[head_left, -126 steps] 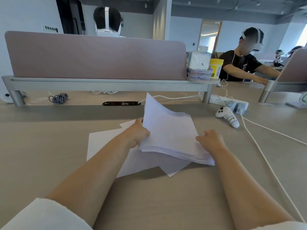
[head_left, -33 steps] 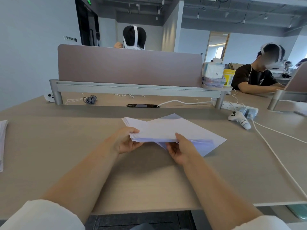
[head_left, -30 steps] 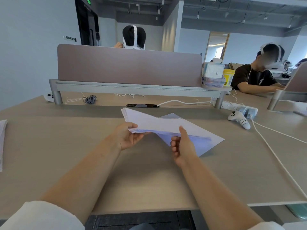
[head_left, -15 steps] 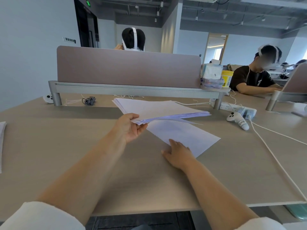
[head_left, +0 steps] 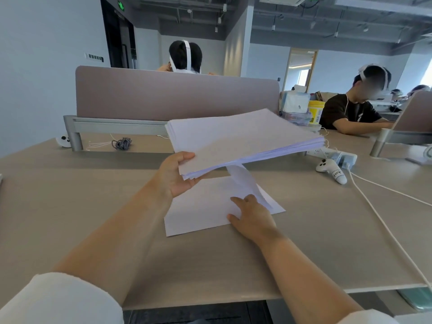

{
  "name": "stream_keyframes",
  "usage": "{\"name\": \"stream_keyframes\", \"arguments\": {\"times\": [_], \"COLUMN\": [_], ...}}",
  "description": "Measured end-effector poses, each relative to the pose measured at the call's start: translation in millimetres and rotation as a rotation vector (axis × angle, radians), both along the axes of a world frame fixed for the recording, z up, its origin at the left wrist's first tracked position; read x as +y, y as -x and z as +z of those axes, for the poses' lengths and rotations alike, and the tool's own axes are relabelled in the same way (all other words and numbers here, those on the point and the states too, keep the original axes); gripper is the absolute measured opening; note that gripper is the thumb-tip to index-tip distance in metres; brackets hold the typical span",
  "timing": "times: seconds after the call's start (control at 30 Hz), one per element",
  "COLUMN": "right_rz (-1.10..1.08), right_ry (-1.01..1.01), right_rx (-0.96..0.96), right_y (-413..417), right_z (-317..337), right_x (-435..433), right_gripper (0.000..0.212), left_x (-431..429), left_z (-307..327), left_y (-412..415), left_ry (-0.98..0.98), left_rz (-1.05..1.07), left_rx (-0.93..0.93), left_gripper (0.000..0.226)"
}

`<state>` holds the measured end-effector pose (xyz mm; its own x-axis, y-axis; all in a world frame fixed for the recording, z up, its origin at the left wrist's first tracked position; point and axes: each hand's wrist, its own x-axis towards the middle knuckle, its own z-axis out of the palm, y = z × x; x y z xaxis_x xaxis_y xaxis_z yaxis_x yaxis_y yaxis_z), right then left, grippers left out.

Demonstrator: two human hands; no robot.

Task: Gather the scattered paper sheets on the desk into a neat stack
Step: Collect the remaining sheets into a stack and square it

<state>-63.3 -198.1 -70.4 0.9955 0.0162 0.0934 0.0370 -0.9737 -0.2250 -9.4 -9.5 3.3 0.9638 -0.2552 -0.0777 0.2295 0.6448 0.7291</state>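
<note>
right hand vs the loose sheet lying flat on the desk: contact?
Touching. The head view shows the right hand lying palm down on the loose sheet, fingers flat on the paper with no gap showing.

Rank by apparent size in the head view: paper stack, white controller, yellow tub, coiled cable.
1. paper stack
2. white controller
3. yellow tub and coiled cable: look alike, and the tub stands farther back, so unranked.

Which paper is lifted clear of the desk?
The thick stack, held raised in the left hand. A single sheet lies flat on the desk under the right hand; a curled sheet rises beside that hand.
</note>
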Motion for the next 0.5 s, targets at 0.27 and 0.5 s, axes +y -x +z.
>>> {"name": "stream_keyframes", "arguments": {"times": [0.27,0.5], "right_rz": [-0.041,-0.151], "right_ry": [-0.102,-0.179], "right_rx": [0.039,0.007], "right_y": [-4.2,-5.1], "right_z": [-2.6,-5.6], "right_x": [-6.8,-3.0], "right_gripper": [0.081,0.072], "left_x": [-2.4,42.2], "left_z": [-14.7,-48.8], "left_y": [9.0,5.5], "left_ry": [-0.243,-0.531], "left_rz": [-0.008,-0.023], "left_rx": [0.056,0.232], "left_gripper": [0.019,0.011]}}
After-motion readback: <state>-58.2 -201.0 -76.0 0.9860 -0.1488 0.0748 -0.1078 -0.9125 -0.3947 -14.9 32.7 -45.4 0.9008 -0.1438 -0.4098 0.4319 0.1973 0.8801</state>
